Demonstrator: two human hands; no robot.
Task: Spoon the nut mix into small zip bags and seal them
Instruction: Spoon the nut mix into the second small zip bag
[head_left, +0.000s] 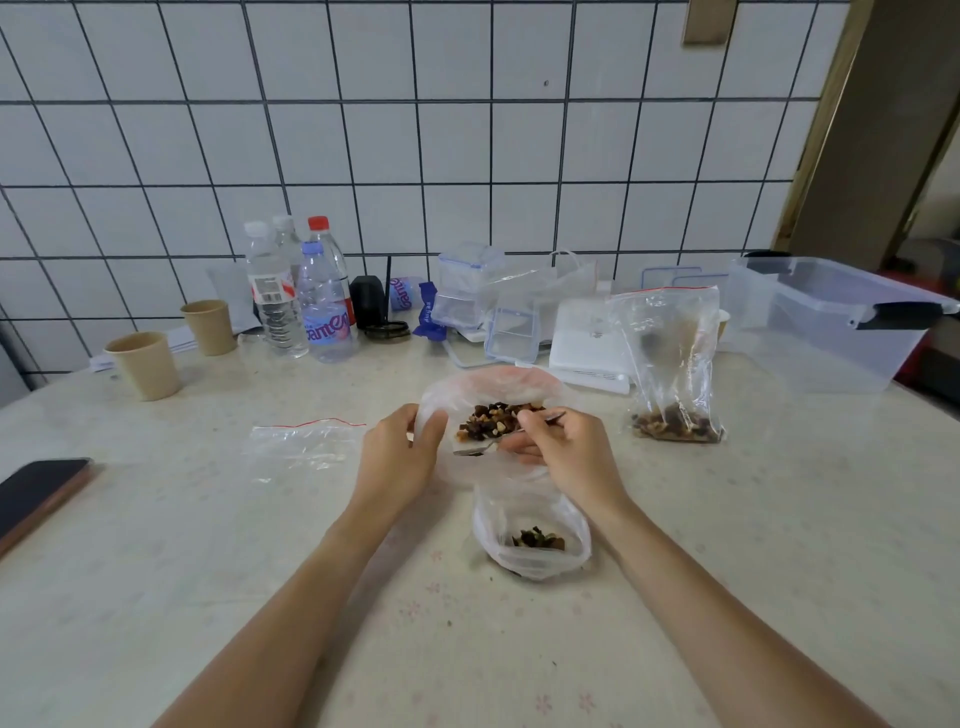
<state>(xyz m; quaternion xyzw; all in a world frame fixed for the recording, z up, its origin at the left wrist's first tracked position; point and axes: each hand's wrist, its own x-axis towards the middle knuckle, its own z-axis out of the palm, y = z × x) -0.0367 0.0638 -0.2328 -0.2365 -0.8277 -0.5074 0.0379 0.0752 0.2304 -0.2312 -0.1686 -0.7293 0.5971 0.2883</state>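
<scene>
A thin white plastic bag (470, 387) lies open at the table's middle with brown nut mix (493, 418) inside. My left hand (400, 457) grips its left rim. My right hand (566, 452) holds a metal spoon (475, 451), whose bowl lies low in the bag near the nuts. Just below my hands sits a small bag (535, 540) with a little nut mix in its bottom. An empty zip bag (304, 447) with a red strip lies flat to the left. A filled zip bag (670, 374) stands upright to the right.
Several water bottles (301, 301) and two paper cups (145, 366) stand at the back left. Clear lidded boxes (467, 291), a white box (587, 348) and a large clear tub (826, 327) line the back right. A dark phone (36, 493) lies at the left edge.
</scene>
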